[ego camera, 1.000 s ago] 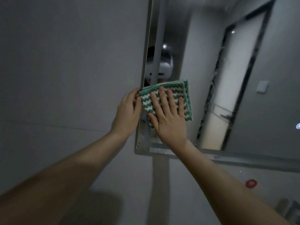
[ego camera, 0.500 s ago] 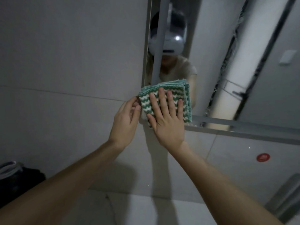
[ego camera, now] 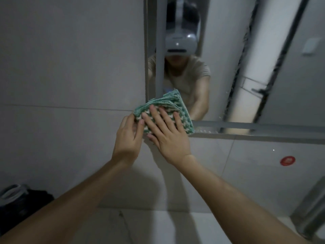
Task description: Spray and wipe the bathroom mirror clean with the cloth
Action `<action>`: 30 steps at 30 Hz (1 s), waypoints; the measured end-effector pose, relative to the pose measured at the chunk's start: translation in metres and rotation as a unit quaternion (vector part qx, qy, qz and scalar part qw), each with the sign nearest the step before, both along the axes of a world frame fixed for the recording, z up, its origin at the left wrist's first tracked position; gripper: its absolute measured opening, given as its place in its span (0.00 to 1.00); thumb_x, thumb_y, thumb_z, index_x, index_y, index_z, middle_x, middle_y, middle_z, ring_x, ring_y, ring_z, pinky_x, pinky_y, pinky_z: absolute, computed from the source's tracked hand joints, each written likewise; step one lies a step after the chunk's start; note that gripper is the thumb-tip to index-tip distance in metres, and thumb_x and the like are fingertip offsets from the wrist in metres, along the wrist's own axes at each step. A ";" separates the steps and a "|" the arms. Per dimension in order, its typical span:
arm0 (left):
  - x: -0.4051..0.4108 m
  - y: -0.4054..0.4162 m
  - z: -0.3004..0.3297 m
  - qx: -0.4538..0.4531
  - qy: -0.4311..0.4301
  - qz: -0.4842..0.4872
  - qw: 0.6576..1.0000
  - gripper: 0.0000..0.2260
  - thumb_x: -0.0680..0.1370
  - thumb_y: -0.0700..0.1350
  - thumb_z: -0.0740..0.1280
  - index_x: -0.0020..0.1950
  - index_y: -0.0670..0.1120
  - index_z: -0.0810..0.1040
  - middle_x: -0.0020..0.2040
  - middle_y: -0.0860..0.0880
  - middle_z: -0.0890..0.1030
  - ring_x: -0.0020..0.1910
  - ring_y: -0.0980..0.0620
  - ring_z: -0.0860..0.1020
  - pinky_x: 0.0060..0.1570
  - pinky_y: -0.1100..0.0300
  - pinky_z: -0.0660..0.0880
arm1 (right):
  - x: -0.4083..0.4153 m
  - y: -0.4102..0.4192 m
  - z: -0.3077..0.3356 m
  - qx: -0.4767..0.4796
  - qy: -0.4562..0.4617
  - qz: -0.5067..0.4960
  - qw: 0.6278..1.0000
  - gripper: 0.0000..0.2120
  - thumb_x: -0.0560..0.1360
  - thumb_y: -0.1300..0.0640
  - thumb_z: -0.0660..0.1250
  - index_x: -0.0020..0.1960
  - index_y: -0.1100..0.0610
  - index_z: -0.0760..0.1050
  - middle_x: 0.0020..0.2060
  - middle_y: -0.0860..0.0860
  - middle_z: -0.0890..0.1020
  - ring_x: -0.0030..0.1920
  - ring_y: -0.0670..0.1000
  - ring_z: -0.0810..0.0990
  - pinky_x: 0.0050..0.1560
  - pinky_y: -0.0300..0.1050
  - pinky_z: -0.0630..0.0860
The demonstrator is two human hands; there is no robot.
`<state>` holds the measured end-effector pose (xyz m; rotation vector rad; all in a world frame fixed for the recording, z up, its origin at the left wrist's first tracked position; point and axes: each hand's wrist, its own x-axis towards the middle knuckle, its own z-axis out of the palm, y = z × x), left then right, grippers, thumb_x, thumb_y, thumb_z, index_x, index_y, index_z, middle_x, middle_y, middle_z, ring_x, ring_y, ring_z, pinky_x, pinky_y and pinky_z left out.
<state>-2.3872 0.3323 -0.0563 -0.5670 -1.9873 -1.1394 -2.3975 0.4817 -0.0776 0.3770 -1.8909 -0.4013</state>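
Observation:
A folded green-and-white cloth lies against the bottom left corner of the wall mirror. My right hand presses flat on the cloth with straight, spread fingers. My left hand sits at the cloth's left edge, its fingertips pinching that edge by the mirror's metal frame. The mirror reflects a person wearing a head camera and a pale door. No spray bottle is in view.
Grey wall tiles surround the mirror. A red round sticker is on the wall at lower right. A dark bag sits at lower left, a metal fixture at lower right, and a pale counter lies below.
Both hands and the cloth have slid down the mirror's left edge to its bottom corner. The view has dropped, so the counter and dark bag now show.

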 end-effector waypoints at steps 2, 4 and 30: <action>-0.001 -0.001 0.001 -0.017 0.005 -0.005 1.000 0.13 0.80 0.44 0.58 0.60 0.38 0.75 0.50 0.49 0.73 0.46 0.62 0.71 0.48 0.82 0.61 | 0.002 0.009 0.007 0.019 0.013 0.005 1.000 0.24 0.82 0.44 0.51 0.77 0.49 0.57 0.76 0.48 0.55 0.76 0.51 0.55 0.75 0.53 0.46; 0.001 0.003 0.003 -0.016 0.005 -0.003 1.000 0.16 0.80 0.46 0.58 0.63 0.38 0.73 0.53 0.46 0.73 0.53 0.55 0.72 0.55 0.78 0.62 | 0.004 0.019 0.011 0.032 0.026 0.013 0.999 0.25 0.82 0.44 0.54 0.76 0.48 0.58 0.75 0.48 0.57 0.75 0.50 0.58 0.74 0.53 0.48; 0.035 0.182 -0.005 -0.187 0.043 0.240 0.952 0.32 0.78 0.59 0.52 0.77 0.44 0.51 0.76 0.34 0.49 0.75 0.35 0.47 0.72 0.41 0.47 | 0.081 0.317 0.037 0.106 0.010 -0.021 0.994 0.25 0.82 0.43 0.53 0.77 0.49 0.57 0.76 0.50 0.57 0.75 0.51 0.59 0.74 0.54 0.50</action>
